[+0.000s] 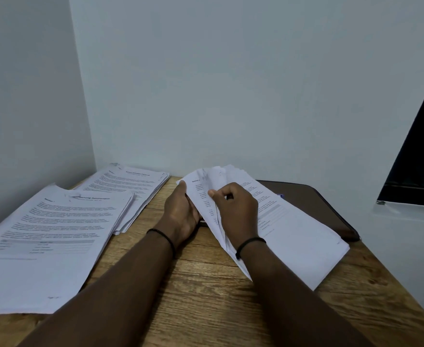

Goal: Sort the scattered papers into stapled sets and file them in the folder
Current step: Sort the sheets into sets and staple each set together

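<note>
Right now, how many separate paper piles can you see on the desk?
3: near-left pile, far-left pile by the wall, and the right pile both hands are leafing through, lying partly on the brown folder.

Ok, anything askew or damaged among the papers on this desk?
Nothing looks damaged. The two left piles overlap, with fanned, uneven edges. The right stack, lying partly on the brown folder, is splayed where both hands leaf through it.

Left hand (181, 211) fingers curled, right hand (236, 209) pinching, forearms converging
</note>
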